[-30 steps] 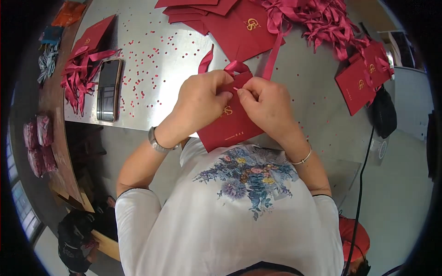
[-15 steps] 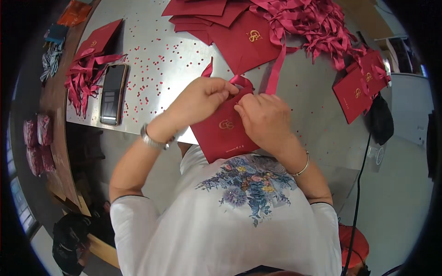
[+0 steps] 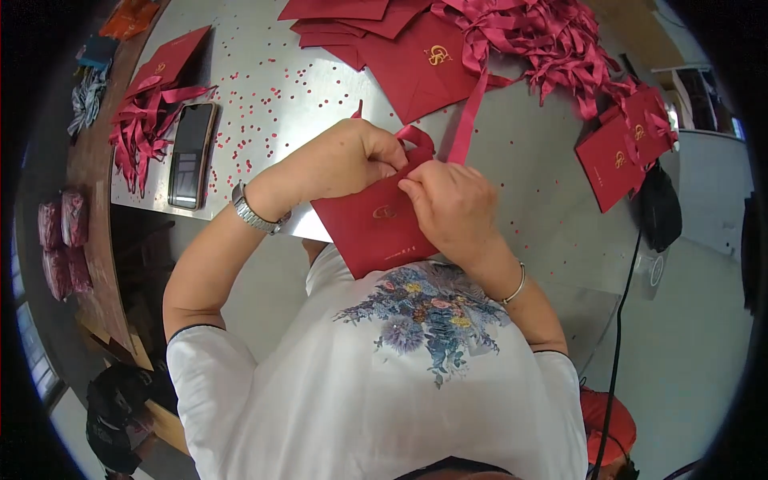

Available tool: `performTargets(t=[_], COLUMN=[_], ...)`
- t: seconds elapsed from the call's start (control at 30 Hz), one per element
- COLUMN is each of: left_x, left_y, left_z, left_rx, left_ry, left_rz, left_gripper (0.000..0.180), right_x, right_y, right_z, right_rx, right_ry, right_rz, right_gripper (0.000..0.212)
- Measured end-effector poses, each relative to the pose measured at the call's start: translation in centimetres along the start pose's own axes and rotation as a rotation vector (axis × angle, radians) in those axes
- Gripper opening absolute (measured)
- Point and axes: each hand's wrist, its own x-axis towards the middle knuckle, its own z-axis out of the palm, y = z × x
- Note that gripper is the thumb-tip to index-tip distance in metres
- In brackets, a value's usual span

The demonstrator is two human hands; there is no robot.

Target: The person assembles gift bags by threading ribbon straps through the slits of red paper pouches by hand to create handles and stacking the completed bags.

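Observation:
A red paper gift bag with a gold emblem leans against the table's front edge, its lower end near my shirt. My right hand is closed on the bag's upper edge, thumb on the front and fingers curled behind. At the bag's mouth, my left hand is closed, its fingertips dipped inside the opening; what they pinch is hidden. Between the hands a dark pink satin ribbon loops over the bag's top. A short ribbon tip sticks up behind my left hand.
Flat red bags lie beyond my hands, beside a heap of pink ribbons. More ribboned bags lie at the right edge. On the left are a phone and another ribboned bag. Red paper dots are scattered over the metal table.
My left hand has shifted slightly left, its fingertips now lower in the bag's mouth. The bag has tilted, and its left upper corner has moved left. My right hand keeps its hold.

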Motion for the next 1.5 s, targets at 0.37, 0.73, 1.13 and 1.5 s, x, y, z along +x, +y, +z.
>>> performTargets(t=[0.37, 0.73, 1.13, 1.5], left_x=[-1.2, -1.6, -2.6, -4.0], left_y=[0.3, -2.2, -5.6, -5.0], left_z=[1.7, 0.6, -1.0, 0.4], left_rx=[0.168, 0.431, 0.518, 0.478], left_ry=[0.217, 0.441, 0.765, 0.763], left_rz=[0.076, -0.036, -0.302, -0.237], left_gripper=[0.006, 0.005, 0.011, 0.007], right_x=[-2.4, -1.9, -0.9, 1.6], right_y=[0.2, 0.6, 0.0, 6.9], right_z=[-0.1, -0.2, -0.7, -3.1], right_rx=[-0.095, -0.171, -0.061, -0.214], right_ry=[-0.120, -0.230, -0.335, -0.186], right_rz=[0.101, 0.166, 0.179, -0.099], right_gripper=[0.028, 0.029, 0.020, 0.007])
